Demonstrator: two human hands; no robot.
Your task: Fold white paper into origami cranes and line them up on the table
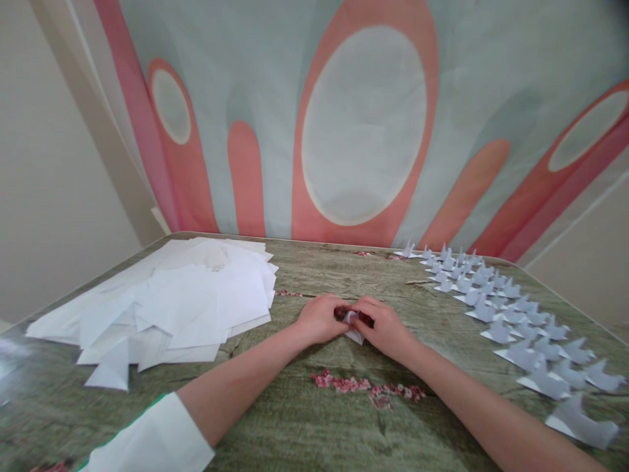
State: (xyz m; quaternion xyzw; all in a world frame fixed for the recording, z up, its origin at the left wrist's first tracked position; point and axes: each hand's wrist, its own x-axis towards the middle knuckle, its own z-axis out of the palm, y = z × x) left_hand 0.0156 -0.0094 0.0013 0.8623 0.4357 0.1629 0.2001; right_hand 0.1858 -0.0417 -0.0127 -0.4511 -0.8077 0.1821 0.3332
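Both hands meet over the middle of the table around a small folded piece of white paper (pixel 354 336). My left hand (pixel 323 318) has its fingers closed on the paper's left side. From the right, my right hand (pixel 386 328) pinches the same piece, its fingertips close to the left ones. Dark red shows at the fingertips of both hands. Part of the paper sticks out below the fingers toward me; the rest of its shape is hidden by the hands.
A wide, loose pile of white paper sheets (pixel 196 295) covers the left of the table. Several folded white paper birds (pixel 498 331) stand in rows along the right side. The wood-look tabletop (pixel 275 419) carries printed pink blossoms (pixel 366 385). Behind it hangs a patterned backdrop (pixel 275 98).
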